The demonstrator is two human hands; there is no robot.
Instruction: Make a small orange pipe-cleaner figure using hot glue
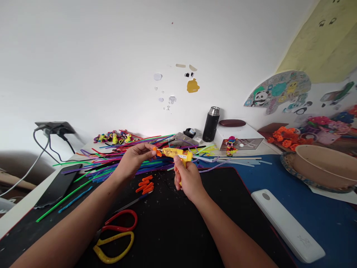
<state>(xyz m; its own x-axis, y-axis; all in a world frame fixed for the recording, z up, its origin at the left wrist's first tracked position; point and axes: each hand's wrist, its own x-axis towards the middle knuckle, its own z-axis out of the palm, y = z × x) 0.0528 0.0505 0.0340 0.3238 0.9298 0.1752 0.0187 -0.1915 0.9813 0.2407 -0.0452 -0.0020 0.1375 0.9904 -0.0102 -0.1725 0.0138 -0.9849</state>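
Note:
My right hand (pixel 189 178) is wrapped round the handle of a yellow hot glue gun (pixel 174 152), its nozzle pointing left. Between the fingertips of my left hand (pixel 136 158) is a small orange pipe cleaner piece (pixel 157 152), right at the nozzle; whether the two touch I cannot tell. On the black mat below lie several folded orange pipe cleaner pieces (pixel 145 184). A pen (pixel 134 201) rests just under them. Scissors (pixel 119 238) with one red and one yellow handle lie nearer me, partly behind my left forearm.
Many coloured pipe cleaners (pixel 108 163) spread along the wall. A black thermos (pixel 211 124) stands by a white box (pixel 237 136) with a small figure (pixel 231 146) before it. At right are a beige bowl (pixel 326 163) and a long white case (pixel 287 225); a phone (pixel 58 186) lies left.

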